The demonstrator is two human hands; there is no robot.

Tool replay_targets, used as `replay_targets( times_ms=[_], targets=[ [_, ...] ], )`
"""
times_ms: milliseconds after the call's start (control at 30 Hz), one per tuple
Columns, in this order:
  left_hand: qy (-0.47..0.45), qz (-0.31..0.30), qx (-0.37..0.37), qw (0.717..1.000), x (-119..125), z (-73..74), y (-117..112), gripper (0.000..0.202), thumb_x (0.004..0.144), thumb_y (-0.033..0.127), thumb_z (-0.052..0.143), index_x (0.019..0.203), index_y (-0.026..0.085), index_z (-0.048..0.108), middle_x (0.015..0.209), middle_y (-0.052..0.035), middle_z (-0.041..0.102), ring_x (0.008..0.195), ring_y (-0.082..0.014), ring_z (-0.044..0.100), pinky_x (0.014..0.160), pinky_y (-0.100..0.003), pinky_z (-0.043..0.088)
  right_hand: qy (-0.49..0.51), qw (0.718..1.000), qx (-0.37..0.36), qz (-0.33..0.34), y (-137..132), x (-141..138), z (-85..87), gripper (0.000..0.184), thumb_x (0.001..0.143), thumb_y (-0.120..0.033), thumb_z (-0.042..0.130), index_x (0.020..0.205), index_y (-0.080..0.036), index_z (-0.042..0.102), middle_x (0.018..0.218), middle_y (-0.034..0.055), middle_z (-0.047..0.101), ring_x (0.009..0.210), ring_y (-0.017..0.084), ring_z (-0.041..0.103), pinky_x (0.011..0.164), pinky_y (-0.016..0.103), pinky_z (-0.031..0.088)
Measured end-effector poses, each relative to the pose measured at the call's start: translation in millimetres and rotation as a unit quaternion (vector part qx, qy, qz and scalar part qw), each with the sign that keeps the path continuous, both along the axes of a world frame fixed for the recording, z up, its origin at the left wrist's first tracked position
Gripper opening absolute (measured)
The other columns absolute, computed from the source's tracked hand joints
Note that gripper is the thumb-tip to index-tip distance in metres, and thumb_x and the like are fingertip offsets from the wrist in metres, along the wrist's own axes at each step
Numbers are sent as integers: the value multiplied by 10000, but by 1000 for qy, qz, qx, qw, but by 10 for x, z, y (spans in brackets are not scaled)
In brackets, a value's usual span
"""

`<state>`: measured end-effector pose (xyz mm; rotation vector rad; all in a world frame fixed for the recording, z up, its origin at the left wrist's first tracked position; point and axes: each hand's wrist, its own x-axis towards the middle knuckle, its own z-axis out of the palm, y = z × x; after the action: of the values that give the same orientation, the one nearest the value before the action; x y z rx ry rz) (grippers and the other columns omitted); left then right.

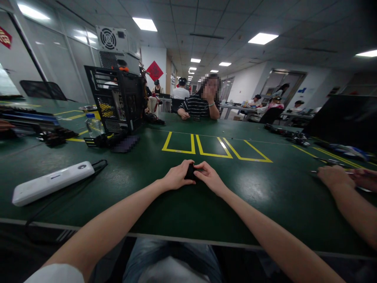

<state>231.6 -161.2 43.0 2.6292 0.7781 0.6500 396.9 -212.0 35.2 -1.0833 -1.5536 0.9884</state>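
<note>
Both of my hands meet at the middle of the green table [188,204], just short of the yellow outlined boxes [206,147]. My left hand [176,176] curls its fingers round a small black object [191,172]. My right hand [208,177] grips the same object from the other side with thumb and fingers pinched on it. The object is mostly hidden between the hands, so I cannot make out what it is. Both forearms rest on the table top.
A white power strip [51,182] with a black cable lies at the left. An open black computer case [118,100] and a water bottle [94,125] stand behind it. A co-worker's hands [338,177] rest at the right edge. A person in a striped shirt [198,106] sits opposite.
</note>
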Motion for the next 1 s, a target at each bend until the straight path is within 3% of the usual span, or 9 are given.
replay_targets(
  times_ms=[267,500,667,833,1000],
  targets=[
    [-3,-4,-1,1000,-5,-9,10,656,667,427,572,1182,233,215,1140,-62,401,952,-212,496,748,-329,426,-46,999,-3,2,-10,15,46,289,700,-266,550,971,-207,469,984,28,526,944,166,519,855,370,401],
    [0,5,-10,1000,-8,-1,1,667,666,429,572,1190,238,205,1148,-68,392,981,-226,483,756,-342,421,-17,999,-7,30,-52,7,39,305,662,-217,589,930,-225,442,997,11,473,933,172,527,765,335,464],
    [-13,-6,1,1000,-6,-29,17,647,670,438,565,1177,228,222,1130,-68,407,938,-213,503,734,-330,430,-35,999,2,3,-36,-8,22,202,709,-267,534,887,-214,454,914,5,502,832,151,560,736,337,465],
    [-14,-1,3,1000,2,-29,19,673,655,432,581,1183,227,218,1147,-70,400,980,-224,484,773,-348,416,-49,998,34,-9,-20,-1,17,295,690,-240,554,968,-222,457,991,17,501,949,155,512,848,344,414],
    [-8,2,-11,1000,-1,-6,9,674,651,425,586,1184,224,225,1164,-76,395,995,-235,477,773,-353,417,-54,998,0,13,-12,37,47,331,690,-251,561,1003,-209,462,1019,31,507,961,168,511,879,383,388]
  ],
)
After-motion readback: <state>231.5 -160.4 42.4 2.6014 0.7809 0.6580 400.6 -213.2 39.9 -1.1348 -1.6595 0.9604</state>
